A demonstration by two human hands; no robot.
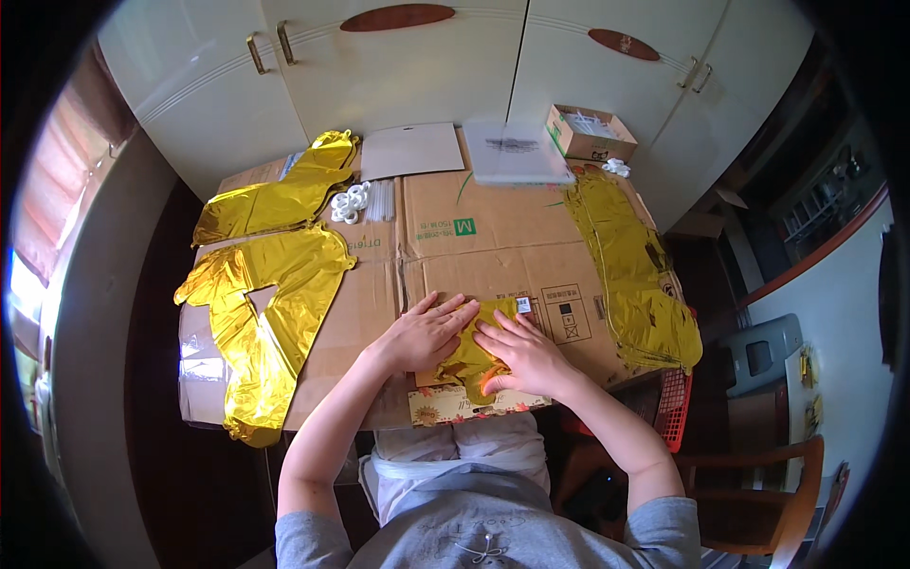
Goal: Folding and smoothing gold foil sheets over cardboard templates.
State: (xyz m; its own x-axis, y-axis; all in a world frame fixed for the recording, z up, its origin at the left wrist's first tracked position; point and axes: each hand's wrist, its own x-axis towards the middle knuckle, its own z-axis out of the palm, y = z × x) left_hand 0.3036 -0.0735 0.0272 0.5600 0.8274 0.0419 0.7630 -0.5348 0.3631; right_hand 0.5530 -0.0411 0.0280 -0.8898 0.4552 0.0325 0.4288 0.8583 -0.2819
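Observation:
Both my hands press down on a folded gold foil balloon (pixel 474 351) near the front edge of the cardboard-covered table. My left hand (pixel 431 334) lies flat across its left side, fingers stretched out. My right hand (pixel 523 353) rests on its right side with the fingers spread. Much of the foil is hidden beneath the hands. A small white label (pixel 522 304) shows at the far right corner of the foil. Under the near end of the foil lies a cream printed card (pixel 507 405) with a leaf pattern, partly covered.
Flat gold foil balloons lie at the left (pixel 313 275) and right (pixel 630 270). White rings (pixel 350 202), clear straws (pixel 380 201), a grey board (pixel 412 152), a clear plastic sheet (pixel 519 163) and a small open box (pixel 592 137) stand farther back. A wooden chair (pixel 796 493) is at right.

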